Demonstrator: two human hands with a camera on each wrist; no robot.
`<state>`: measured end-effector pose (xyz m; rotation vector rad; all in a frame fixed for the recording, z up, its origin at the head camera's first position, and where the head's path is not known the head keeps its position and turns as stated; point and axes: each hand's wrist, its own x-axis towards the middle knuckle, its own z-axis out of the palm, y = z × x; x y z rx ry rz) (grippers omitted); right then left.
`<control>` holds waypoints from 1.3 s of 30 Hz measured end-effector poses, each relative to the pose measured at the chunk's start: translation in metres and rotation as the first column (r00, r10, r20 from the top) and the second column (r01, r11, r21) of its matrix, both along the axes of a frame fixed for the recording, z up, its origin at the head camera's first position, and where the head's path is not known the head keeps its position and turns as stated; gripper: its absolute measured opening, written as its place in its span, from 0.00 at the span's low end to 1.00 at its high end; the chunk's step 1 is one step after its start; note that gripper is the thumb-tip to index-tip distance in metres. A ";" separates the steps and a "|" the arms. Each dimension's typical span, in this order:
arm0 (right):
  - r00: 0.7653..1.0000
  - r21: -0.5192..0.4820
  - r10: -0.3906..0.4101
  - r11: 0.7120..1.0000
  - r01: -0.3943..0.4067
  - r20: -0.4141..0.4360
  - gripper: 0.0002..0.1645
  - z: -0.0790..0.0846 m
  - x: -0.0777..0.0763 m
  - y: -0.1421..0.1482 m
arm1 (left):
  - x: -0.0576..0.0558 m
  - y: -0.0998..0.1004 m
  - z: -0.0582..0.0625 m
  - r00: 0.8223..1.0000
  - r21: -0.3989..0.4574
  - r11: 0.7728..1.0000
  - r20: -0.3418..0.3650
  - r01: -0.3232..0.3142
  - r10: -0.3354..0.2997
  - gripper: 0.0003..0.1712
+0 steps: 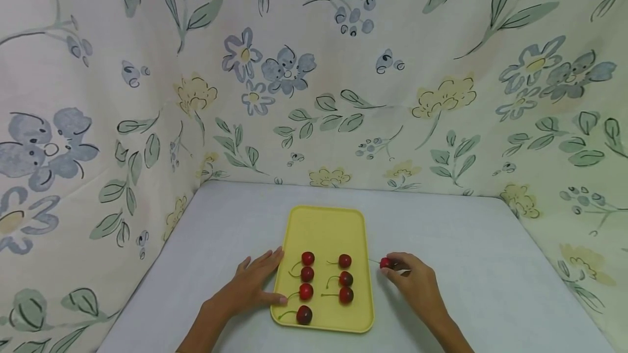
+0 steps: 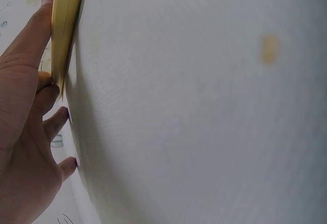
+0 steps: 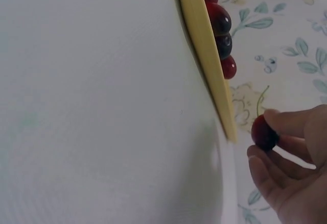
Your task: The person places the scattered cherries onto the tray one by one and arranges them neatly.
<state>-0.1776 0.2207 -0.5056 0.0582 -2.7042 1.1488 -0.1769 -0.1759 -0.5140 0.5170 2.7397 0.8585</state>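
Note:
A dark red cherry is pinched between the thumb and fingertips of my right hand, just right of the tray. Its thin stem points left toward the tray's edge; the right wrist view shows the same cherry with the stem upward. My left hand rests at the left side of the yellow tray, fingers spread and thumb over the rim. On the tray, several stemmed cherries form a left column. A right column holds three cherries.
The tray lies on a white table. Behind the table and at its sides hangs a floral curtain with blue, yellow and green prints.

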 end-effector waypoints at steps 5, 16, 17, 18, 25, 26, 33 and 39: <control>1.000 -0.023 0.015 1.000 -0.015 -0.002 0.19 -0.003 0.003 -0.003 | -0.002 -0.001 -0.002 1.000 0.004 1.000 -0.008 0.006 -0.005 0.66; 0.999 -0.094 0.044 0.995 -0.044 -0.005 0.19 -0.005 0.014 -0.016 | -0.002 0.000 -0.002 1.000 0.007 1.000 0.004 0.000 0.000 0.66; 0.999 -0.099 0.046 0.994 -0.047 -0.007 0.20 -0.004 0.015 -0.017 | -0.002 0.000 -0.002 1.000 0.007 1.000 0.004 0.000 0.000 0.66; 0.999 -0.104 0.046 0.993 -0.047 -0.009 0.20 -0.003 0.016 -0.018 | -0.002 0.000 -0.001 1.000 0.007 1.000 0.003 0.000 0.000 0.66; 0.998 -0.106 0.055 0.993 -0.055 0.000 0.19 -0.002 0.023 -0.026 | -0.002 0.000 -0.001 1.000 0.001 1.000 0.002 -0.002 0.002 0.66; 0.998 -0.108 0.057 0.993 -0.056 0.006 0.19 -0.002 0.024 -0.027 | -0.002 0.000 -0.002 1.000 0.000 1.000 0.003 -0.002 0.002 0.66; 0.995 -0.158 0.097 0.982 -0.099 -0.021 0.20 -0.005 0.031 -0.033 | -0.001 0.001 0.000 1.000 -0.003 1.000 0.011 -0.007 0.007 0.66; 0.988 -0.182 0.135 0.972 -0.146 -0.070 0.20 -0.008 0.036 -0.038 | 0.000 0.001 0.001 1.000 -0.001 1.000 0.007 -0.011 0.011 0.66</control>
